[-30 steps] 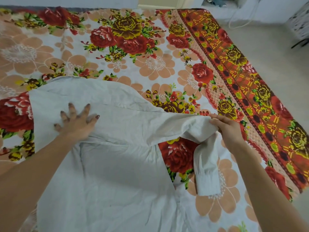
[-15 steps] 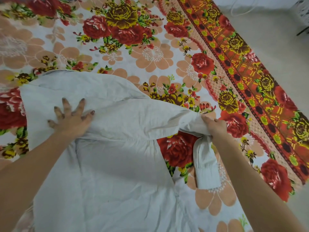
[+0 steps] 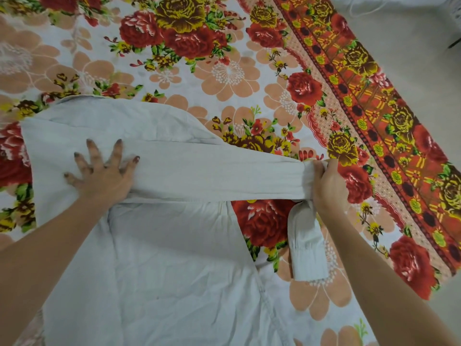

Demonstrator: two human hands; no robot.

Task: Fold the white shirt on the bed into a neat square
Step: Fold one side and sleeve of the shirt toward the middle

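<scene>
Floral bed (image 3: 237,71), hands stretching white shirt (image 3: 174,258) sleeve (image 3: 212,176)

White shirt (image 3: 174,258); red, peach, yellow floral bedsheet (image 3: 232,71).

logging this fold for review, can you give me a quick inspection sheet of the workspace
surface: bed sheet, floral print, lying flat
job's things: white shirt spread out, not yet square; sleeve pulled taut sideways, cuff hanging down
clutter: nothing seen
hands: left hand pressed flat on the shirt, fingers spread; right hand closed around the sleeve
cables: white cord on the floor, top right
surroundings: pale floor beside the bed
</scene>
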